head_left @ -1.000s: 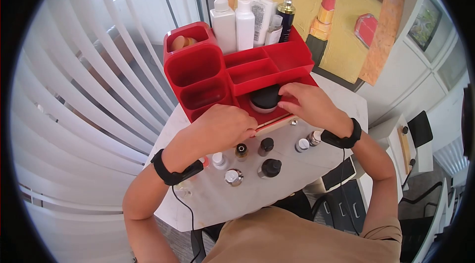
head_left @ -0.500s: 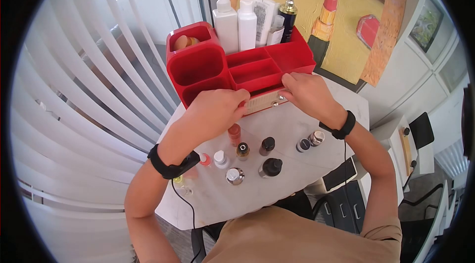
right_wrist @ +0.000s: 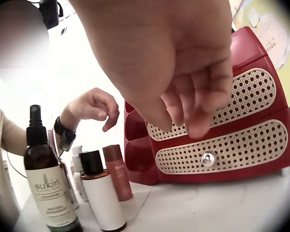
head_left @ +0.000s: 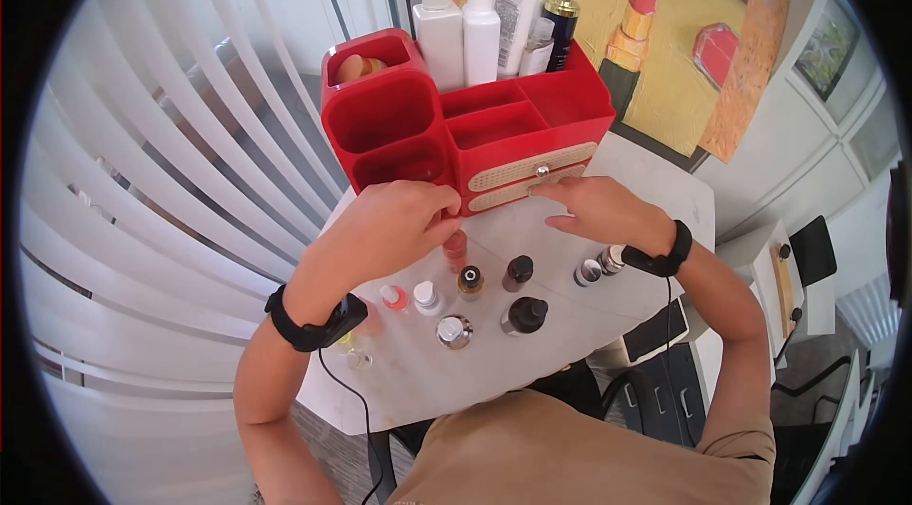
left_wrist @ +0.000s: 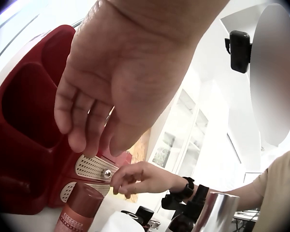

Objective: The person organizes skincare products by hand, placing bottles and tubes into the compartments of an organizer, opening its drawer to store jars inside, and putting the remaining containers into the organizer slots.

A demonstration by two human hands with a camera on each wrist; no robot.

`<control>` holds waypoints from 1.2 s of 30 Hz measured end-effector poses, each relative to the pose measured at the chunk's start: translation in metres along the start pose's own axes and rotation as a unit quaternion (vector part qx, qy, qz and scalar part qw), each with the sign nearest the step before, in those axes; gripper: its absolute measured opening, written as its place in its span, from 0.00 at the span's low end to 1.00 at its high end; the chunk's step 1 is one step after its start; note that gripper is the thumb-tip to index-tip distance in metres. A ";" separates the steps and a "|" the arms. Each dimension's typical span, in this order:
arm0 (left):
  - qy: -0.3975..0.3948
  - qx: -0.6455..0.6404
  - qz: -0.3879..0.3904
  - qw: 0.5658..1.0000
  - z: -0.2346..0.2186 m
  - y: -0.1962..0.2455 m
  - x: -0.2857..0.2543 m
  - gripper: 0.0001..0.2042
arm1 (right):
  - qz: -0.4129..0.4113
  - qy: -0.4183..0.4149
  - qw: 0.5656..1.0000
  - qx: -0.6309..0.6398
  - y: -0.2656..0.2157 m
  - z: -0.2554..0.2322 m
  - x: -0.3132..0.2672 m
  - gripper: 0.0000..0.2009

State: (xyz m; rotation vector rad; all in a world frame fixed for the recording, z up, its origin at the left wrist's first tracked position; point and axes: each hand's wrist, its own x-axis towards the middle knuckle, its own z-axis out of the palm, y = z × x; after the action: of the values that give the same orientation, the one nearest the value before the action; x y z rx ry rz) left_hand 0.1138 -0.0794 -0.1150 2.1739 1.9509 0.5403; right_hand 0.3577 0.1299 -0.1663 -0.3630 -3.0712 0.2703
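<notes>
A red cosmetics organizer (head_left: 581,106) stands at the back of the table, its two woven-front drawers pushed in. My right hand (head_left: 608,210) is just in front of the lower drawer (right_wrist: 183,162), index finger extended toward its front and the other fingers loosely bent. It holds nothing. The upper drawer (head_left: 503,171) has a round metal knob (head_left: 542,171). My left hand (head_left: 389,225) hovers at the organizer's lower left front, fingers loosely bent and empty in the left wrist view. Just below its fingertips stands a reddish-brown bottle (head_left: 455,251).
Several small bottles stand on the white table (head_left: 589,343), among them a black-capped bottle (head_left: 524,315) and a silver-rimmed jar (head_left: 454,331). White bottles (head_left: 440,35) and a dark spray bottle (head_left: 561,16) fill the organizer's back. Blinds hang at left; a painting (head_left: 665,115) leans behind.
The upper drawer, open earlier with a black-lidded round case inside, has slid in under both hands. Both hands have come off its front; the right is now lower, by the lower drawer.
</notes>
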 end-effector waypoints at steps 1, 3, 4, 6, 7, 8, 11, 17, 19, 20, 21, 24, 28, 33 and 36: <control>-0.001 0.000 0.002 1.000 0.000 0.001 0.002 0.08 | 0.002 0.001 1.000 0.001 0.005 0.006 0.001 0.20; -0.044 0.002 -0.027 0.999 0.000 0.004 0.005 0.08 | -0.007 -0.001 1.000 0.030 0.018 0.019 0.009 0.24; -0.044 0.002 -0.027 0.999 0.000 0.006 0.005 0.08 | -0.008 -0.001 0.999 0.031 0.019 0.019 0.010 0.24; -0.062 -0.009 -0.025 0.998 0.002 0.006 0.003 0.08 | -0.024 0.000 0.999 0.043 0.018 0.021 0.013 0.23; -0.064 -0.009 -0.029 0.997 0.003 0.005 0.001 0.08 | -0.027 -0.002 0.999 0.045 0.015 0.018 0.015 0.23; -0.062 -0.016 -0.010 0.998 0.005 0.003 -0.001 0.09 | -0.006 -0.035 0.998 0.048 0.011 0.010 0.015 0.23; -0.088 -0.025 -0.003 0.996 0.004 0.008 -0.002 0.09 | 0.000 -0.062 0.997 0.051 0.013 0.009 0.010 0.22; -0.130 -0.016 -0.013 0.991 0.014 0.007 0.002 0.13 | -0.010 -0.085 0.994 0.066 0.000 0.002 -0.010 0.22; -0.135 -0.014 -0.011 0.991 0.019 0.004 0.004 0.14 | -0.006 -0.091 0.993 0.074 -0.003 -0.002 -0.014 0.22; -0.141 -0.007 -0.006 0.990 0.021 0.004 0.005 0.14 | -0.001 -0.103 0.992 0.073 -0.005 -0.004 -0.015 0.22; -0.147 -0.001 0.000 0.989 0.023 0.003 0.005 0.14 | 0.005 -0.116 0.991 0.072 -0.006 -0.004 -0.016 0.22; -0.129 -0.012 0.028 0.991 0.027 -0.002 0.005 0.12 | -0.015 -0.121 0.989 0.078 0.002 -0.006 -0.021 0.22; -0.136 -0.009 0.017 0.991 0.021 0.002 0.000 0.12 | -0.012 -0.116 0.980 0.159 0.026 -0.018 -0.039 0.23; -0.126 -0.008 0.019 0.992 0.017 -0.001 -0.004 0.12 | 0.082 -0.161 0.981 0.070 0.025 -0.017 -0.079 0.24; -0.144 -0.005 0.008 0.990 0.017 0.001 -0.001 0.12 | 0.095 -0.169 0.977 0.083 0.026 0.002 -0.087 0.22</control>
State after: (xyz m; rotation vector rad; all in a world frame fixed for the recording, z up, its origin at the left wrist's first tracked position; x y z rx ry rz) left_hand 0.1208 -0.0785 -0.1305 2.1245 1.7762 0.2199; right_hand 0.4475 0.1338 -0.1741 -0.6667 -3.3086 0.6569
